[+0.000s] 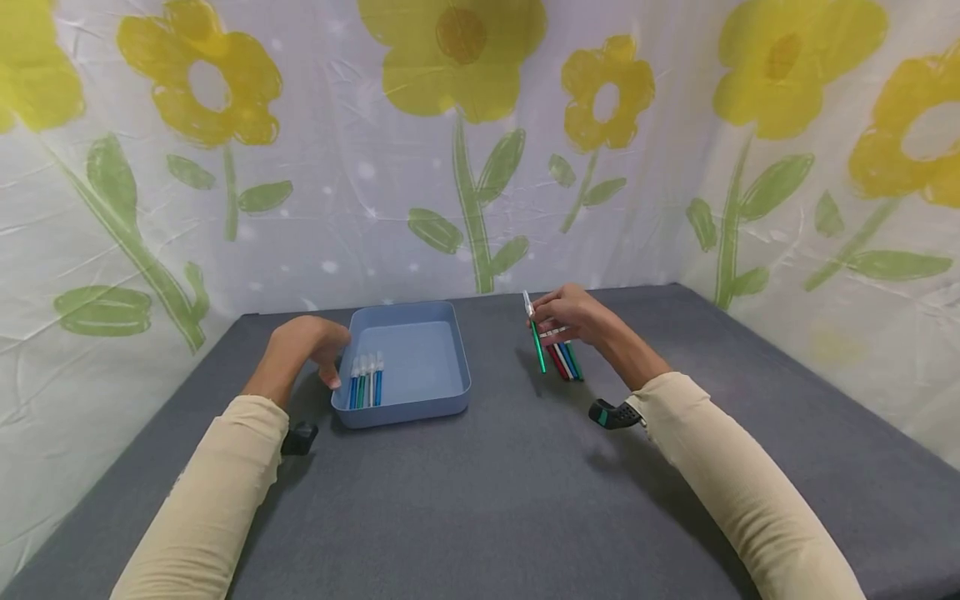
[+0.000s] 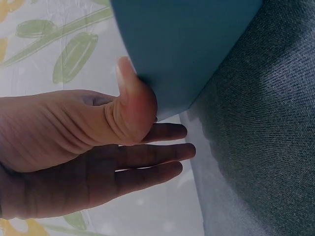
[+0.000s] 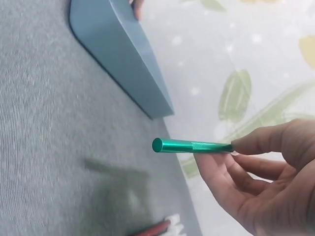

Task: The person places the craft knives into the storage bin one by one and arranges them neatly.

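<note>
A green craft knife [image 3: 184, 146] with a knurled metal handle and clear cap is pinched by my right hand [image 1: 566, 315] at its capped end. Its handle slants down above the table. Under that hand lie several more craft knives [image 1: 564, 362], red, silver, blue and green, side by side. My left hand [image 1: 306, 346] is at the left wall of a blue-grey tray [image 1: 420, 408]. In the left wrist view its thumb [image 2: 138, 105] touches the tray edge, while three fingers extend straight past the corner. Inside the tray, several capped craft knives [image 1: 366, 387] stand in a row along the left side.
A dark grey cloth covers the table [image 1: 465, 517]. Behind and on both sides hangs a white curtain [image 1: 337, 192] printed with yellow flowers. Black wrist-worn devices sit below both wrists, the right one [image 1: 615, 414] close above the table.
</note>
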A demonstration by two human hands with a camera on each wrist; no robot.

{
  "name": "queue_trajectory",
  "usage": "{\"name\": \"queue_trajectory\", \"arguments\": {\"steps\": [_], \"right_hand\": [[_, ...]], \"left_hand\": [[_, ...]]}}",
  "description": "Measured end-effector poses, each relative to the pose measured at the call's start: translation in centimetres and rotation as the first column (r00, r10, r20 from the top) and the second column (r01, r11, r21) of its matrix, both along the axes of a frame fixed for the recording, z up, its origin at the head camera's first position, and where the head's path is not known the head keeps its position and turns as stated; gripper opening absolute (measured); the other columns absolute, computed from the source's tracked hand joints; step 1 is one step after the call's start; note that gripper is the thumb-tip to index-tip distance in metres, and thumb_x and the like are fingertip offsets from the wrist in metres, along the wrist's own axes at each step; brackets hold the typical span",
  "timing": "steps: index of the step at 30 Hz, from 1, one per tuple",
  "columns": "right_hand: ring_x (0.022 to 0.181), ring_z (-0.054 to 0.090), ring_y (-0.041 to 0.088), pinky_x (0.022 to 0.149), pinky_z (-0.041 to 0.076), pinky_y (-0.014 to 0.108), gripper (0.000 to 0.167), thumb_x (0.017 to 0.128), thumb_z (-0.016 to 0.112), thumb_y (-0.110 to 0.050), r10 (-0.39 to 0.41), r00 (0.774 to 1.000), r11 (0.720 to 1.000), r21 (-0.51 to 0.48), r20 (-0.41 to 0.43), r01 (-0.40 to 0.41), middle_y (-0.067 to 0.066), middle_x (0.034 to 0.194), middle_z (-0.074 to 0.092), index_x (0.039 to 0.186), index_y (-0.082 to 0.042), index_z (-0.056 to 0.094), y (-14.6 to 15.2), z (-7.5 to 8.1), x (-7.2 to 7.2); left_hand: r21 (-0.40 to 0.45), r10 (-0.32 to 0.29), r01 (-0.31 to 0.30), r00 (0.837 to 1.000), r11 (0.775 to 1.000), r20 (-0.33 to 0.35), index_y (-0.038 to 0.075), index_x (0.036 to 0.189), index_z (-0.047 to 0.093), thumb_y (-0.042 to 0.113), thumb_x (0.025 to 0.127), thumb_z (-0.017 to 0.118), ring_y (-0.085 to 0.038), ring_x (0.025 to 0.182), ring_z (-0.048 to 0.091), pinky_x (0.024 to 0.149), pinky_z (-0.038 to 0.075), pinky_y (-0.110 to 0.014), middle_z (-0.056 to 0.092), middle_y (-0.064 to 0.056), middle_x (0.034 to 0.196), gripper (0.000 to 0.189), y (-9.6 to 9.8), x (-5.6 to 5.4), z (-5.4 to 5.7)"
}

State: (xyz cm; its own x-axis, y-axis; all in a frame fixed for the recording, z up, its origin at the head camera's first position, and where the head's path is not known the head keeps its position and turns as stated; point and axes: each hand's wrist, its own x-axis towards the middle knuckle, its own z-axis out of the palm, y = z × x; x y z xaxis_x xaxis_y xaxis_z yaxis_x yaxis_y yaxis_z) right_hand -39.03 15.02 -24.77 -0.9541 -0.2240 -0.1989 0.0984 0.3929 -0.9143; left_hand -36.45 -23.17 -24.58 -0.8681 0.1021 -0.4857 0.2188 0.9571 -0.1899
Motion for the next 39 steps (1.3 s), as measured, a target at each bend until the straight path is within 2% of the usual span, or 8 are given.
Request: {"name": "queue_trajectory", "arguments": {"steps": [3,6,9,14,20,28,36,39], "right_hand": [[0.079,0.070,0.012,0.091,0.064,0.038,0.038,0.104,0.060,-0.008,0.020,1.000,1.000,-0.006,-0.001,-0.020,0.003,0.094,0.075,0.141,0.001,0.061,-0.8,0.0,0.1],[0.081,0.071,0.013,0.100,0.061,0.044,0.039,0.104,0.060,-0.008,0.038,0.999,0.999,-0.009,-0.002,-0.038,0.004,0.098,0.076,0.142,0.000,0.061,-1.6,0.0,0.3],[0.082,0.071,0.013,0.108,0.056,0.049,0.039,0.104,0.061,-0.007,0.049,0.999,0.999,-0.022,0.005,-0.049,0.014,0.112,0.077,0.142,0.001,0.061,-2.5,-0.1,0.4],[0.083,0.072,0.013,0.107,0.057,0.048,0.038,0.103,0.062,-0.006,0.068,0.997,0.996,-0.066,0.028,-0.066,0.026,0.137,0.068,0.140,0.001,0.063,-4.2,-0.4,0.5],[0.081,0.071,0.013,0.105,0.058,0.048,0.038,0.102,0.062,-0.005,0.076,0.997,0.992,-0.103,0.023,-0.073,0.020,0.121,0.074,0.140,0.002,0.063,-6.7,-0.4,0.8],[0.080,0.073,0.016,0.107,0.057,0.049,0.036,0.100,0.065,-0.002,0.086,0.996,0.978,-0.193,0.009,-0.083,0.014,0.102,0.077,0.135,0.003,0.066,-10.6,-0.7,1.3],[0.070,0.071,0.013,0.106,0.057,0.049,0.037,0.098,0.067,-0.001,0.136,0.991,0.974,-0.182,-0.001,-0.134,0.024,0.122,0.076,0.135,0.004,0.065,-14.5,-1.6,1.6],[0.069,0.069,0.013,0.106,0.057,0.050,0.039,0.098,0.066,0.000,0.154,0.988,0.973,-0.173,0.001,-0.152,0.026,0.123,0.075,0.137,0.004,0.064,-15.7,-2.2,1.7]], "left_hand": [[0.004,-0.001,0.001,1.000,1.000,-0.001,-0.010,0.157,0.034,0.033,0.089,0.085,-0.050,0.152,0.037,0.121,0.040,-0.060,0.037,-0.032,0.163,0.095,0.0,-0.1,0.0],[0.010,0.004,-0.004,1.000,1.000,0.000,-0.011,0.157,0.032,0.032,0.088,0.086,-0.050,0.152,0.036,0.122,0.038,-0.060,0.036,-0.033,0.163,0.097,0.1,-0.1,0.0],[0.007,0.001,-0.001,1.000,1.000,-0.001,-0.011,0.157,0.032,0.033,0.088,0.087,-0.050,0.152,0.037,0.122,0.039,-0.060,0.036,-0.033,0.163,0.098,0.2,-0.1,0.1],[0.000,0.005,-0.005,1.000,1.000,0.008,-0.011,0.157,0.031,0.032,0.089,0.086,-0.049,0.152,0.037,0.122,0.039,-0.060,0.036,-0.033,0.163,0.097,0.2,-0.3,0.0],[0.006,0.027,-0.027,1.000,1.000,0.014,-0.010,0.158,0.031,0.030,0.089,0.086,-0.049,0.152,0.036,0.122,0.038,-0.061,0.035,-0.033,0.164,0.097,0.1,-0.5,-0.2],[0.063,0.080,-0.083,0.996,0.995,0.035,-0.011,0.161,0.021,0.022,0.089,0.086,-0.051,0.156,0.027,0.126,0.030,-0.063,0.025,-0.034,0.167,0.103,0.2,-0.3,-0.1],[0.082,0.104,-0.107,0.994,0.991,0.033,-0.010,0.163,0.015,0.020,0.089,0.086,-0.051,0.158,0.021,0.128,0.025,-0.063,0.018,-0.034,0.169,0.107,0.2,-0.1,0.0],[0.073,0.097,-0.099,0.995,0.992,0.029,-0.010,0.162,0.016,0.023,0.089,0.085,-0.051,0.158,0.022,0.128,0.026,-0.062,0.020,-0.034,0.169,0.106,0.3,0.0,0.1]]}}
